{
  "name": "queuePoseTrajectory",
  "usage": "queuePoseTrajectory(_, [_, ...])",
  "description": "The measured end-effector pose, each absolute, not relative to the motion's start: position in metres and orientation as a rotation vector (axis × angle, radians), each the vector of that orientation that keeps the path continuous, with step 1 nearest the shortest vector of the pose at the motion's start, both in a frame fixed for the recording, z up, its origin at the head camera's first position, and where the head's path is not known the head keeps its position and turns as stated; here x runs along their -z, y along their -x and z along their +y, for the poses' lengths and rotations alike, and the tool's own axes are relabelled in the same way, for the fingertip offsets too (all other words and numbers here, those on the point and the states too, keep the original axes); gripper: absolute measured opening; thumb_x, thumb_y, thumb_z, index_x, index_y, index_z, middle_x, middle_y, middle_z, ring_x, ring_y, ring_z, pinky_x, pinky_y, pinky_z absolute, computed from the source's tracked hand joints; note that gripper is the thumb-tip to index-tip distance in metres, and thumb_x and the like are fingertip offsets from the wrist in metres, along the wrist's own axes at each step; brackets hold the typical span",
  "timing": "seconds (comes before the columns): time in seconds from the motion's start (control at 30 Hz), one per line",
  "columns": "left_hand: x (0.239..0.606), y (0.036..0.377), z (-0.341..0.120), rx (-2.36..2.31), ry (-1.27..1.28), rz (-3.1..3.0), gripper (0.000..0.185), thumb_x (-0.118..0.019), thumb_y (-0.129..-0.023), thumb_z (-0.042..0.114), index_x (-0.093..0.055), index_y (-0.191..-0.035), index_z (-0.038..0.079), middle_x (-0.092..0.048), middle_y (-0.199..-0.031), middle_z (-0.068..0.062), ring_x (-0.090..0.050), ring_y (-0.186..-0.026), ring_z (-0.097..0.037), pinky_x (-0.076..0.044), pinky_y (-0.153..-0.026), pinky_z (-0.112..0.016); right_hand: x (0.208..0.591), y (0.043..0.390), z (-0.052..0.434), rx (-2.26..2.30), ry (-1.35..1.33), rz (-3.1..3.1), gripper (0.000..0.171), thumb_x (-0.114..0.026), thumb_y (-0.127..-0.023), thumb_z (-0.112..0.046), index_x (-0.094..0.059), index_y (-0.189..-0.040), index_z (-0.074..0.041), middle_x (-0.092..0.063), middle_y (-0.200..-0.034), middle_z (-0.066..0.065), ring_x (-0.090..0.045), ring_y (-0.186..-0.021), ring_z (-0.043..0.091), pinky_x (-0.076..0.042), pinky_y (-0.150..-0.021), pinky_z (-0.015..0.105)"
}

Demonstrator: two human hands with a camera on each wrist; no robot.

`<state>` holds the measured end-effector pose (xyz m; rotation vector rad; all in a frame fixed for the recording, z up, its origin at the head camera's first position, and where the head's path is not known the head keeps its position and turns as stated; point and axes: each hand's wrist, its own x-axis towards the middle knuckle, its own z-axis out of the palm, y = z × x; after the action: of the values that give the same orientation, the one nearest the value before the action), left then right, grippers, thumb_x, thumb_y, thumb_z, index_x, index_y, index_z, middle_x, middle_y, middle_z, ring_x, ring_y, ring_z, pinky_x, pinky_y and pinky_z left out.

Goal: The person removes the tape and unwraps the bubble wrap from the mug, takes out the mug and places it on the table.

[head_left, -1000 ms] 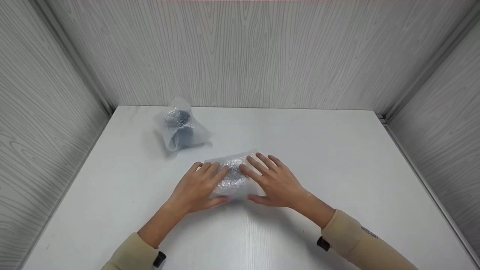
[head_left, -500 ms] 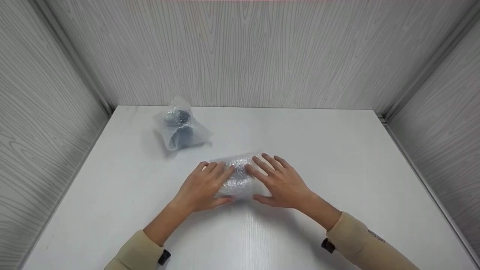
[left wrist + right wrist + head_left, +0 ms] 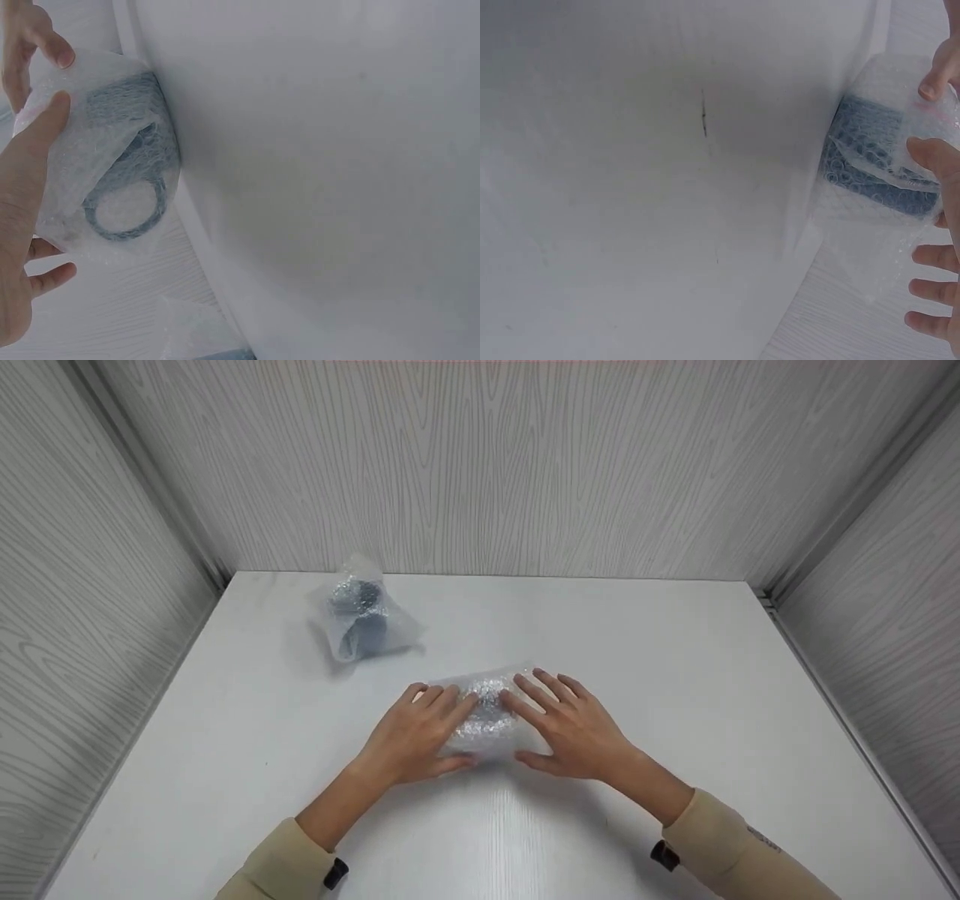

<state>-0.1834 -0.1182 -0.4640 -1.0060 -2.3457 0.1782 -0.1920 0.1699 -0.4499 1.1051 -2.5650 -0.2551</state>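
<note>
A dark blue mug in clear bubble wrap (image 3: 484,727) lies on the white table between my hands. Its round handle shows through the film in the left wrist view. My left hand (image 3: 412,735) holds the bundle's left end, thumb on the near face and bent fingers over the top. At the other end my right hand (image 3: 574,727) holds it between thumb and forefinger, its remaining fingers spread. In the right wrist view, a loose flap of wrap (image 3: 862,255) stands out past the mug and a pinkish strip (image 3: 937,112) runs near the thumbs.
Another bubble-wrapped bundle (image 3: 364,619) with a dark blue, mug-like thing inside stands at the back left of the table (image 3: 675,675). Wood-grain panels (image 3: 480,472) wall in the table at the back and both sides.
Both hands and the wrapped mug have shifted a little to the right together. Their hold looks the same, and the back-left bundle has stayed where it was.
</note>
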Motion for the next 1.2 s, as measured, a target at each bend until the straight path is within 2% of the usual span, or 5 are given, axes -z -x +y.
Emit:
queuePoseTrajectory(0.57, [0.464, 0.184, -0.098, -0.219, 0.988, -2.335, 0.089, -0.062, -0.085, 0.084, -0.060, -0.142, 0.016, -0.071, -0.126, -0.006, -0.068, -0.111, -0.024, -0.057, -0.095, -0.037, 0.451, 0.191, 0.187, 0.231, -1.085, -2.552, 0.081, -0.068, -0.092, -0.064, -0.045, -0.160, -0.025, -0.054, -0.161, 0.007, -0.053, -0.147, 0.033, -0.052, -0.114, 0.052])
queuePoseTrajectory(1.2, [0.464, 0.189, -0.087, -0.190, 1.025, -2.343, 0.090, -0.069, -0.081, 0.082, -0.058, -0.144, 0.018, -0.069, -0.123, -0.003, -0.068, -0.110, -0.022, -0.057, -0.096, -0.036, 0.448, 0.196, 0.200, 0.145, -1.075, -2.551, 0.077, -0.075, -0.089, -0.052, -0.050, -0.156, -0.023, -0.058, -0.157, 0.007, -0.056, -0.143, 0.035, -0.055, -0.109, 0.054])
